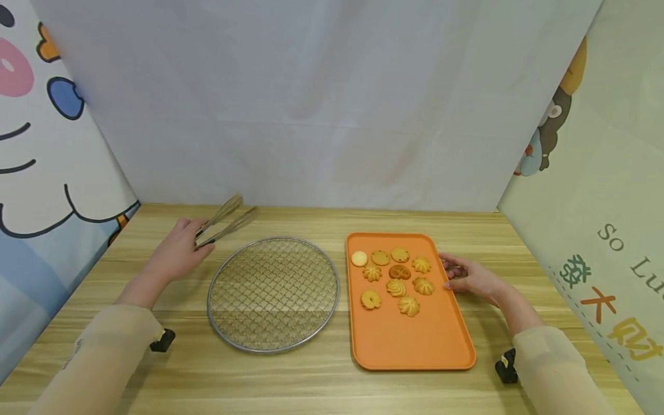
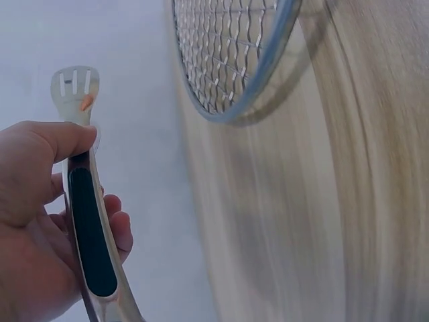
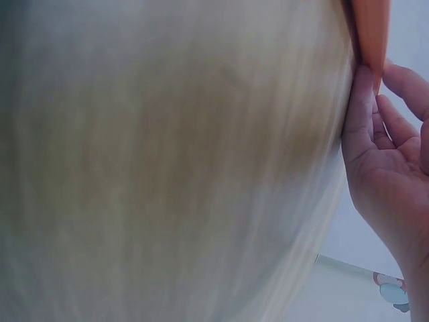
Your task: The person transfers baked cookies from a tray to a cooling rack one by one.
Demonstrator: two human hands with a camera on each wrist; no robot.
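My left hand grips the handle end of metal tongs, whose tips point away toward the back wall. In the left wrist view my thumb lies over the black-padded handle of the tongs, held by that hand. A round wire rack lies just right of that hand, with nothing on it, and its rim shows in the wrist view. My right hand holds the right rim of an orange tray between thumb and fingers. Several cookies lie on the tray's far half.
Everything sits on a wooden table enclosed by a pale backdrop and printed side panels close on the left and right. The tray's rim meets my right hand in the right wrist view.
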